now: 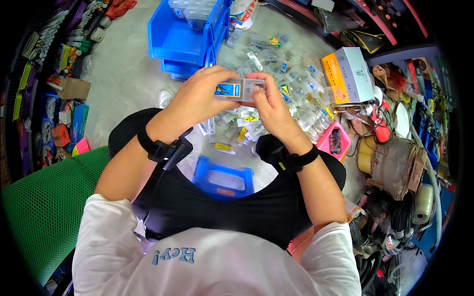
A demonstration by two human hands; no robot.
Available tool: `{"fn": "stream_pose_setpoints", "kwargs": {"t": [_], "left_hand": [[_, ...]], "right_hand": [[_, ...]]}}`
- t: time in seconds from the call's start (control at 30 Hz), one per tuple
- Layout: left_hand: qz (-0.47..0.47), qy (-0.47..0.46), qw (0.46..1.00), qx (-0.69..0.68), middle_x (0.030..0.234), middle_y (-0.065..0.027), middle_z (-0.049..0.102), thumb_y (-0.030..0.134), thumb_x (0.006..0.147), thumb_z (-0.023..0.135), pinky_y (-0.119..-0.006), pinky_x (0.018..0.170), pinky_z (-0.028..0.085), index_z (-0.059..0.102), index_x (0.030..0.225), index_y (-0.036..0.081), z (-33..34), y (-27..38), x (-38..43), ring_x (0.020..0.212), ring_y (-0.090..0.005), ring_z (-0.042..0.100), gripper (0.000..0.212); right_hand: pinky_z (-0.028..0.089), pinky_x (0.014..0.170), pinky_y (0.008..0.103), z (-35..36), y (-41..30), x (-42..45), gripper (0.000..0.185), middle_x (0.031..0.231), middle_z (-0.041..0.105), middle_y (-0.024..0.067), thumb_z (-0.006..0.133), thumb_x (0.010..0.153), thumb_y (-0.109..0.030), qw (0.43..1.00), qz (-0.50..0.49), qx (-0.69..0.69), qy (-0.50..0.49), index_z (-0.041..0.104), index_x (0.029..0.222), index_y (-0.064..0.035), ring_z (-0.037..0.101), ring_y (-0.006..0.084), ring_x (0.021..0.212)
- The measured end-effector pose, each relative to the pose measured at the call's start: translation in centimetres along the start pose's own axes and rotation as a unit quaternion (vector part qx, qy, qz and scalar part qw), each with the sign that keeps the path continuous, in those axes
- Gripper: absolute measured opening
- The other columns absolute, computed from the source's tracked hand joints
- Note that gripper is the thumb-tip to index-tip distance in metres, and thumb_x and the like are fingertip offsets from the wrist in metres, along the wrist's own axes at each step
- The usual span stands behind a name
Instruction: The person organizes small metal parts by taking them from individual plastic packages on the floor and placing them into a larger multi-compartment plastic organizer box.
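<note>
Both my hands hold clear plastic cases together above a heap of similar cases. My left hand (203, 90) grips a clear case with a blue label (228, 90) at its left part. My right hand (272, 103) holds the right part, a clear plastic case (253, 88), with the thumb across its face. Whether the two parts are joined or only touch, I cannot tell. Below and beyond my hands, many small clear cases (296, 79) with blue, yellow and green labels lie spread over the grey floor.
Stacked blue plastic bins (177, 53) stand ahead, with clear cases in the top one. To the right are an orange and white carton (348, 76), a phone in a pink case (335, 140) and a large roll (394, 166). A blue plastic stool (224, 192) shows between my legs; green mesh (55, 196) lies left.
</note>
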State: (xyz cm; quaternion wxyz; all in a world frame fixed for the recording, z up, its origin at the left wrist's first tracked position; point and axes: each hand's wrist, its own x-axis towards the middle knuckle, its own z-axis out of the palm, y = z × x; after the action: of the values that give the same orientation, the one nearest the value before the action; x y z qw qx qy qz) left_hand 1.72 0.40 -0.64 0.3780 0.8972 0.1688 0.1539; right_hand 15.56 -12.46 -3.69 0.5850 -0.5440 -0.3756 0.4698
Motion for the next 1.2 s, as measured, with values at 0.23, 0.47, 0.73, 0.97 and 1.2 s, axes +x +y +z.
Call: {"fn": "stream_pose_setpoints", "kwargs": {"t": [0.23,0.47,0.73,0.97,1.2], "left_hand": [[-0.015,0.013,0.999,0.038,0.094,-0.0120,0.060,0.015,0.063,0.079,-0.036,0.080,0.045,0.062,0.106,0.005,-0.4,-0.5,0.0,0.091,-0.0300,0.057,0.048],[-0.011,0.000,1.000,0.027,0.093,-0.0113,0.059,0.014,0.062,0.079,-0.037,0.080,0.046,0.062,0.107,0.006,-0.1,-0.3,0.1,0.091,-0.0302,0.057,0.048],[-0.015,-0.035,0.997,0.064,0.094,-0.0118,0.060,0.015,0.060,0.079,-0.038,0.081,0.046,0.062,0.106,0.007,-0.5,0.1,0.0,0.092,-0.0314,0.057,0.050],[0.013,-0.065,0.996,0.061,0.098,-0.0131,0.062,0.020,0.062,0.080,-0.037,0.081,0.047,0.062,0.105,0.004,0.0,-1.1,0.6,0.095,-0.0310,0.059,0.049],[0.018,-0.018,0.999,0.024,0.099,-0.0129,0.063,0.022,0.063,0.080,-0.036,0.082,0.047,0.061,0.106,0.002,-1.5,-0.2,0.0,0.095,-0.0297,0.060,0.050]], "right_hand": [[0.052,0.082,0.0332,0.1,0.9,1.0,0.026,0.107,0.052,0.0157,0.036,0.095,-0.010,0.999,-0.013,-0.046,0.014,0.037,0.118,0.0016,0.059,0.0201,0.095],[0.051,0.082,0.0339,-0.6,1.0,0.6,0.027,0.108,0.052,0.0191,0.035,0.096,-0.013,0.998,-0.006,-0.069,-0.001,0.038,0.118,0.0020,0.059,0.0221,0.097],[0.050,0.083,0.0328,-0.7,1.9,0.1,0.030,0.108,0.052,0.0204,0.033,0.097,-0.013,0.995,-0.021,-0.094,-0.038,0.033,0.122,0.0028,0.058,0.0236,0.097],[0.046,0.094,0.0413,-1.2,2.5,-0.3,0.034,0.113,0.049,0.0152,0.033,0.094,-0.013,0.994,0.059,0.083,-0.027,0.032,0.126,-0.0028,0.055,0.0248,0.103],[0.042,0.097,0.0438,0.2,-0.3,-0.3,0.039,0.119,0.049,0.0113,0.040,0.097,-0.037,0.976,0.041,0.210,-0.030,0.038,0.123,-0.0076,0.052,0.0258,0.111]]}}
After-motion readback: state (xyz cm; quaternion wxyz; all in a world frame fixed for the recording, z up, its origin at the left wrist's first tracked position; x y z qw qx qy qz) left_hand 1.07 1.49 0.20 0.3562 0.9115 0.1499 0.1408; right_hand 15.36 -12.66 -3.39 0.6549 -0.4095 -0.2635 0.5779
